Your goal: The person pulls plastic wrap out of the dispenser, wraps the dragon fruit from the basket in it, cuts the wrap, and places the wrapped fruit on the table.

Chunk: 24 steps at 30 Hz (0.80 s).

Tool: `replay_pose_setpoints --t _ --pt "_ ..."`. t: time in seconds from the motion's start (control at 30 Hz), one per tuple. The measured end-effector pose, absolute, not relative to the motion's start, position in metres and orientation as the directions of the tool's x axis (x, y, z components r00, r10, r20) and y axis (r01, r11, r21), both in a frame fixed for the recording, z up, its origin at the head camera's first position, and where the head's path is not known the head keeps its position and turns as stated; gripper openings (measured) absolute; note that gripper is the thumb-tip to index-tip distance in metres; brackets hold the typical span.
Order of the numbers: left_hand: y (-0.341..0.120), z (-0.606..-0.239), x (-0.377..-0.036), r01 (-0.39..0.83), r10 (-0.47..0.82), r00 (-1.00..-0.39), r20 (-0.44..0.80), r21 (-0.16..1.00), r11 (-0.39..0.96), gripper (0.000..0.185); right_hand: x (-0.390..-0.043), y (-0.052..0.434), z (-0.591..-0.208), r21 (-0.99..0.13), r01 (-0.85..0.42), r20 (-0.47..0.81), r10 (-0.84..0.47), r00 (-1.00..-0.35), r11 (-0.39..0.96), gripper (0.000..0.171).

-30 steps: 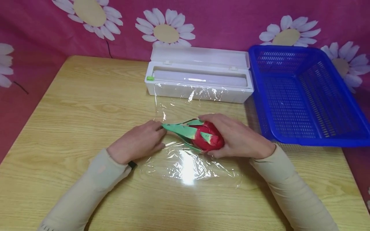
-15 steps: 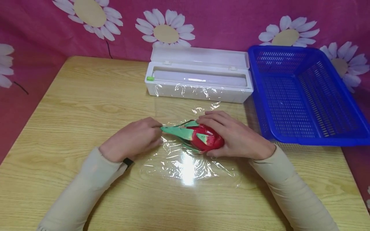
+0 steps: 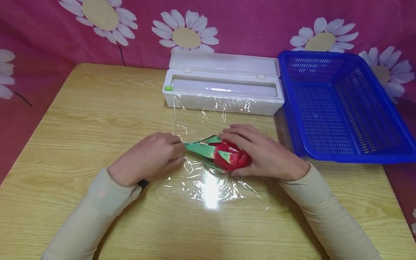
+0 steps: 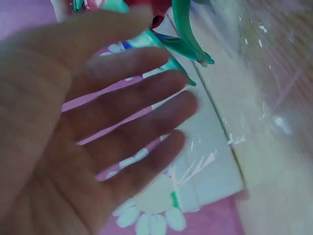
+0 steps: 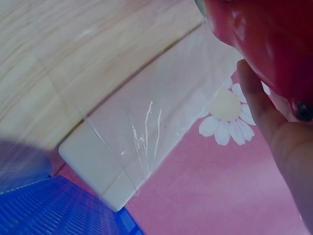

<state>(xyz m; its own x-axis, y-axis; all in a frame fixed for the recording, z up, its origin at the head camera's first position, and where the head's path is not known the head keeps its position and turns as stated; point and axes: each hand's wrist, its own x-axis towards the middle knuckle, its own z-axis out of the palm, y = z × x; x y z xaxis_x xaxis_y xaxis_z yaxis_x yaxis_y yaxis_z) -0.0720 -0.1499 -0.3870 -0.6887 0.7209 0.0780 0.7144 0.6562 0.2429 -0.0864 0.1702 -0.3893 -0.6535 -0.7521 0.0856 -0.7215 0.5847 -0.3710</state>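
The dragon fruit [image 3: 229,157], red with green scales, lay on its side on the film [image 3: 208,187] near the middle of the table [image 3: 81,119], with its long green tips pointing toward the table's left edge. The right hand [image 3: 263,153] gripped the red body, its fingers curled over the top and far side of the fruit; the right wrist view showed a finger [image 5: 259,107] lying against the red skin. The left hand [image 3: 149,159] rested on the table just beside the green tips, its fingertips touching them; the left wrist view showed its fingers [image 4: 132,112] straight and slightly spread, pinching nothing. The film ran from under the fruit back to the dispenser [image 3: 224,86], a white box with its lid raised, which stood at the table's far edge. A blue basket [image 3: 344,104] stood at the table's far right corner, just beside the dispenser. A pink cloth [image 3: 253,21] printed with daisies hung behind the table.
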Motion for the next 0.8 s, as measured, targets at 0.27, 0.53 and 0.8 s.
replay_pose_setpoints --t 0.27,0.53,0.8 --pt "-0.149 -0.391 -0.073 0.620 0.715 -0.676 -0.179 0.386 0.683 0.020 -0.081 0.173 -0.377 -0.332 -0.760 0.212 -0.741 -0.638 0.559 0.095" --pt "-0.138 -0.393 -0.066 0.534 0.712 -0.590 -0.381 0.476 0.698 0.032 -0.068 0.171 -0.362 -0.260 -0.877 0.409 -0.776 -0.479 0.404 0.056" --pt "-0.137 -0.398 -0.057 0.507 0.709 -0.555 -0.434 0.499 0.703 0.044 -0.048 0.175 -0.362 -0.198 -0.925 0.334 -0.865 -0.375 0.324 0.024"
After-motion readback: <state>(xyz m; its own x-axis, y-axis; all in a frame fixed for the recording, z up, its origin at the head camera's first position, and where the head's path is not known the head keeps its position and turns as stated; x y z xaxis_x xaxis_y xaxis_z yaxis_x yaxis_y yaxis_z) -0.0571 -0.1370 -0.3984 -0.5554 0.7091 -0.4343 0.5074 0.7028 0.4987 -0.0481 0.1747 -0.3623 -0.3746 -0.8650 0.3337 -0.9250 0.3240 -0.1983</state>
